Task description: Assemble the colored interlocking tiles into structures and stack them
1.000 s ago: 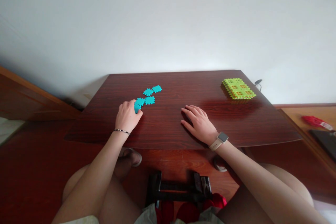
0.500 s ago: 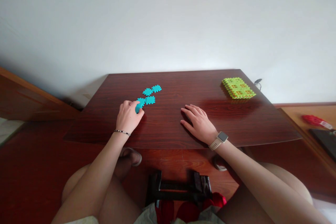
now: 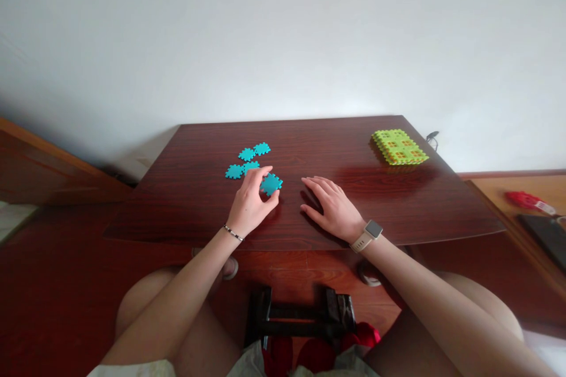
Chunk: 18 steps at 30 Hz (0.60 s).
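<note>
Your left hand and right hand are apart on the dark reddish wood tabletop, with a bare stretch of wood between them. Your left hand is pinching a blue-green foam puzzle tile between thumb and fingers, at the hand's far right side. You can't quite tell whether the tile is lifted or just touching the wood. Your right hand lies flat and open on the tabletop, fingers spread, holding nothing.

Four more tiles sit just beyond your left hand, linked or nearly linked in a loose cluster: one at the left, one partly covered by your fingers, one further out and one at the far end. Well off to the right, near the far corner of the tabletop, lies a lime-green stack of tiles with orange showing through its square holes.

A thin bracelet circles your left wrist, and a pale smartwatch sits on your right. A small cable shows beyond the far corner, against the white wall. On the lighter wooden surface to the right are a red object and a dark flat device. Below the tabletop, a pair of sandals and a dark low stool rest on the floor.
</note>
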Tool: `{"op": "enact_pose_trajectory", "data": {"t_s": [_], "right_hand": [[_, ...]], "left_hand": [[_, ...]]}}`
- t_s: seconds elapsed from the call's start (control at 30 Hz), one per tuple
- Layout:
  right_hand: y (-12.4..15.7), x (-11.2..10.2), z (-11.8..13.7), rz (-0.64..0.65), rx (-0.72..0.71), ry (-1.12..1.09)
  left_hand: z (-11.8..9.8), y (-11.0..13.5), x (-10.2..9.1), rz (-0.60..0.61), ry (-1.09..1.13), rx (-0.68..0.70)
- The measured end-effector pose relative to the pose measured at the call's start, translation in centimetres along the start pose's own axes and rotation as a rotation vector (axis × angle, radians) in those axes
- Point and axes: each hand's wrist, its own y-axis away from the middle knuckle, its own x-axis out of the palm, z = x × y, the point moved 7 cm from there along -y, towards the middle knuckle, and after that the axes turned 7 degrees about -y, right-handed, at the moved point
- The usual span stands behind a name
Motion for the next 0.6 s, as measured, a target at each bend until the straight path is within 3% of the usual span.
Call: {"op": "enact_pose_trajectory", "data": {"t_s": [0.27, 0.6], "right_hand": [[0.0, -0.1, 1.0, 0.034, -0.098, -0.144], [-0.3, -0.5, 2.0, 0.043, -0.145, -0.206]], "left_hand": [[-1.9, 0.5, 2.9, 0.084, 0.167, 0.061], [-2.9, 0.6, 4.0, 0.087, 0.315, 0.044]]}}
